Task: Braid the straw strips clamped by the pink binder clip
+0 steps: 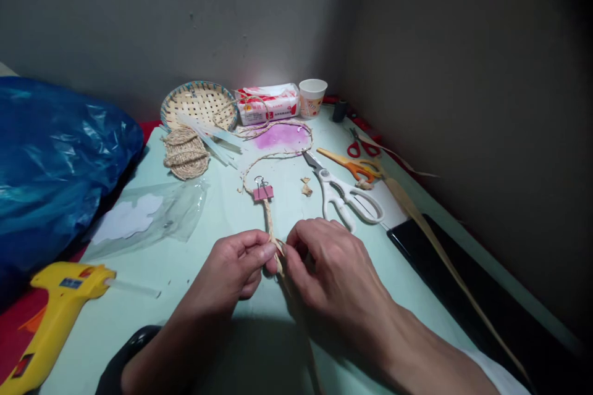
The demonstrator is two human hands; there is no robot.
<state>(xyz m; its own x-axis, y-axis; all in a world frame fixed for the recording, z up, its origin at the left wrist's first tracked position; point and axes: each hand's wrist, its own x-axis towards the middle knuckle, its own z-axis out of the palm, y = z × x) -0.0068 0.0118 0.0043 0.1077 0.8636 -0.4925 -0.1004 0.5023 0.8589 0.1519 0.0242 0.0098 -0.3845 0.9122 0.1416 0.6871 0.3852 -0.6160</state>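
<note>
A braided straw cord (267, 213) runs across the pale green table (194, 259) from the far side toward me. A pink binder clip (262, 192) is clamped on it partway along. My left hand (241, 262) pinches the near end of the braid between thumb and fingers. My right hand (324, 265) is closed on the straw strands right beside it, fingers curled. The two hands touch at the braid. Loose straw strands trail from under my right hand toward me.
White scissors (345, 194), orange scissors (352, 165) and red scissors (362, 146) lie to the right. A long straw strip (445, 256) crosses a black slab (463, 284). A yellow glue gun (55, 315) lies near left. A woven basket (199, 105), straw coils (186, 153), tissue pack (267, 103), paper cup (312, 97) and blue bag (55, 160) stand behind.
</note>
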